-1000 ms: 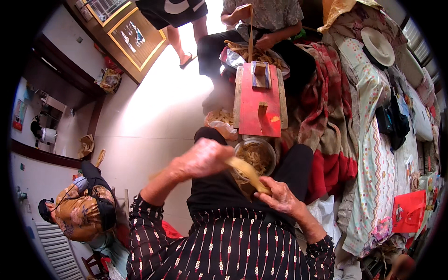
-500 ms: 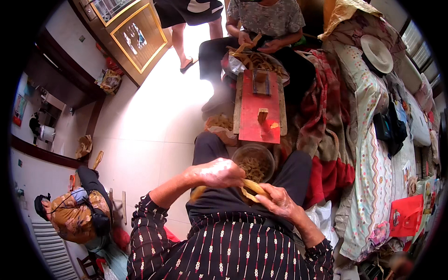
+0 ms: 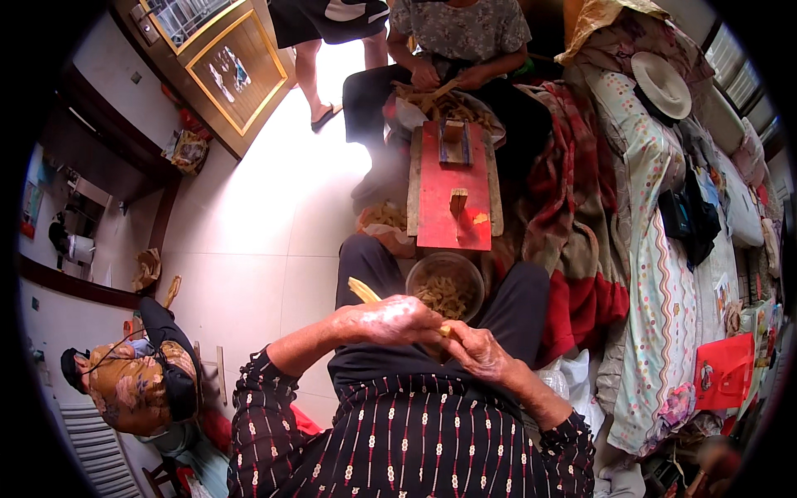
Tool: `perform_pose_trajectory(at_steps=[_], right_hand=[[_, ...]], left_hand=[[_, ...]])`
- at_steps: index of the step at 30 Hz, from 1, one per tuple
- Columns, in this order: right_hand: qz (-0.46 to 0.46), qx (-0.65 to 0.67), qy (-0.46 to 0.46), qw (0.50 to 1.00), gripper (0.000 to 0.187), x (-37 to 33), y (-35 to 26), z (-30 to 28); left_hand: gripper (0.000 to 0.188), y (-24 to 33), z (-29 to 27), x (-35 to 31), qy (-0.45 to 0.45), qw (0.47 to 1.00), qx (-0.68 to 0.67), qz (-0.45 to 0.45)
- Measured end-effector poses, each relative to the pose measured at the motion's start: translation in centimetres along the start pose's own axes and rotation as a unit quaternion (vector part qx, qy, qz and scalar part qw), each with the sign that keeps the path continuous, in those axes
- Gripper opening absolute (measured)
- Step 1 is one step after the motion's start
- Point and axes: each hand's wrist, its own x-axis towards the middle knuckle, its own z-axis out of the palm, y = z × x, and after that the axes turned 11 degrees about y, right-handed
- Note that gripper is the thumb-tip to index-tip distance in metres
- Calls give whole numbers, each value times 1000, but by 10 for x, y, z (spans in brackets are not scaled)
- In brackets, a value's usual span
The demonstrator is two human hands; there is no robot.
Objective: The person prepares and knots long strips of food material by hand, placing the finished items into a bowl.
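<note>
My left hand (image 3: 400, 319) and my right hand (image 3: 483, 353) meet above my lap, both closed on a pale yellow, fibrous strip (image 3: 363, 290). One end sticks out past the left hand, pointing up and left; a small bit shows at the right hand's fingertips. The rest is hidden by my fingers. Just beyond the hands, between my knees, a clear round tub (image 3: 479, 286) holds many short yellowish pieces (image 3: 444, 296).
Beyond the tub stands a red board (image 3: 436, 187) with wooden blocks on it. Opposite, a seated person (image 3: 465, 37) handles similar strips over a bag (image 3: 404, 114). A plastic bag of pieces (image 3: 384, 228) lies left of the board. A bed (image 3: 635, 274) runs along the right.
My hands have come closer together, and the strip that bowed between them is now mostly covered. Its free end has swung upward beside the left hand.
</note>
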Motion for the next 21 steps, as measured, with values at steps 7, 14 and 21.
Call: perform_pose_trajectory(at_steps=[7,14,21], right_hand=[[-15,-65,-51,996,18,-2,-4,-15],[-40,-16,-18,999,16,-4,4,-4],[-42,-3,-77,996,18,-11,10,-11]], left_hand=[[17,-21,-5,-5,18,999,46,-6],[22,-12,16,0,-11,999,-38,-23],[33,-11,-3,-22,-98,989,-75,-78]])
